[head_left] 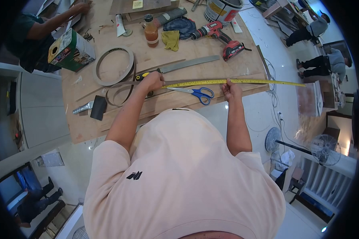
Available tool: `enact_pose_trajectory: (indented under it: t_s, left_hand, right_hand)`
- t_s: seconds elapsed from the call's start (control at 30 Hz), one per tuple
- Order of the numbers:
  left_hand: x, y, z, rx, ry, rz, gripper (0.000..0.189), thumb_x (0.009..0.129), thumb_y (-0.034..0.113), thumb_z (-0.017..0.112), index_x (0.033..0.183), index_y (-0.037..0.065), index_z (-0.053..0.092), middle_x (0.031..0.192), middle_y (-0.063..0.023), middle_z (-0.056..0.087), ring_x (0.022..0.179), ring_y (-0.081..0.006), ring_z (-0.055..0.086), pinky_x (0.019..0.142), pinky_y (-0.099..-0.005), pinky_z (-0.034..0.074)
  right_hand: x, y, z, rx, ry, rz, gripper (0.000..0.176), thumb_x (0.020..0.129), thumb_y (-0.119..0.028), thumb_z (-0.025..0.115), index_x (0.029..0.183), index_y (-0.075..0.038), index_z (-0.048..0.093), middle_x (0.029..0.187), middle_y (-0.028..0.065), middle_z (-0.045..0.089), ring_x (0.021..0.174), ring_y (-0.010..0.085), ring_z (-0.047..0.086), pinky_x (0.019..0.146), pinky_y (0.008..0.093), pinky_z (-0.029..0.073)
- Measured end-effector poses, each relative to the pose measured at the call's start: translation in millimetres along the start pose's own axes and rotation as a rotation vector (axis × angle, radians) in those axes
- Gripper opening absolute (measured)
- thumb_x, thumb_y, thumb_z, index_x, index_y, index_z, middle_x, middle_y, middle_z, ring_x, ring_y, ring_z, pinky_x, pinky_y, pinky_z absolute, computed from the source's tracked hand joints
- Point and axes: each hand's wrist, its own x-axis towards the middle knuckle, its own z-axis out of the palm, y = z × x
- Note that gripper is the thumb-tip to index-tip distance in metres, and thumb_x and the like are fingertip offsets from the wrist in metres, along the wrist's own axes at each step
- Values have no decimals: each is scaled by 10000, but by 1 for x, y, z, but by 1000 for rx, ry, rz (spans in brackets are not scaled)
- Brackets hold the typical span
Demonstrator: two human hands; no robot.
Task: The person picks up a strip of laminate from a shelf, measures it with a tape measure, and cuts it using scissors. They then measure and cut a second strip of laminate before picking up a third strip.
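Observation:
A yellow tape measure (pixel 263 81) runs out to the right over the table's near part, past its right edge. My left hand (pixel 152 81) is closed on the tape's left end, beside the black and yellow handle of a saw (pixel 191 63). With its fingers pinched, my right hand (pixel 231 90) grips the tape farther along. A thin edging strip (pixel 125 83) lies along the tape, its left part curled. Blue-handled scissors (pixel 203 95) lie just below the tape, between my hands.
On the wooden table (pixel 83 129) are a strip roll (pixel 97 71), a scraper (pixel 98 107), a red drill (pixel 216 30), a bottle (pixel 151 32), a paint bucket (pixel 223 11) and a green-white can (pixel 73 51). A person's arm (pixel 52 26) reaches in at top left. A fan (pixel 325 149) stands right.

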Motion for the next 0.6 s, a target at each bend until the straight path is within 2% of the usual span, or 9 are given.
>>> enact_pose_trajectory:
  t_s: [0.27, 0.37, 0.47, 0.6]
  left_hand:
    - [-1, 1, -1, -17, 0, 5, 236, 766, 201, 698, 913, 16, 713, 888, -198, 694, 863, -333, 667, 804, -393, 511]
    - [-2, 2, -1, -32, 8, 19, 229, 774, 172, 705, 908, -12, 687, 815, -168, 685, 771, -274, 651, 745, -365, 498]
    - [-2, 1, -2, -53, -5, 0, 221, 761, 179, 698, 902, 9, 706, 867, -191, 696, 841, -318, 669, 792, -382, 511]
    - [-1, 0, -1, -77, -5, 4, 220, 759, 170, 698, 898, 1, 702, 857, -190, 696, 831, -309, 671, 783, -378, 511]
  right_hand:
    - [2, 1, -2, 5, -21, -1, 79, 926, -107, 612, 904, -32, 601, 724, 31, 580, 574, 115, 569, 490, 226, 540]
    - [2, 1, -2, 0, -24, -6, 82, 926, -110, 613, 909, -31, 600, 727, 32, 581, 572, 114, 569, 488, 225, 539]
    - [3, 1, -2, 9, -23, -2, 85, 926, -112, 614, 915, -29, 597, 729, 34, 583, 568, 114, 570, 485, 226, 539]
    - [3, 2, -3, 8, -26, -1, 88, 925, -114, 616, 917, -29, 594, 727, 33, 580, 568, 114, 568, 486, 223, 538]
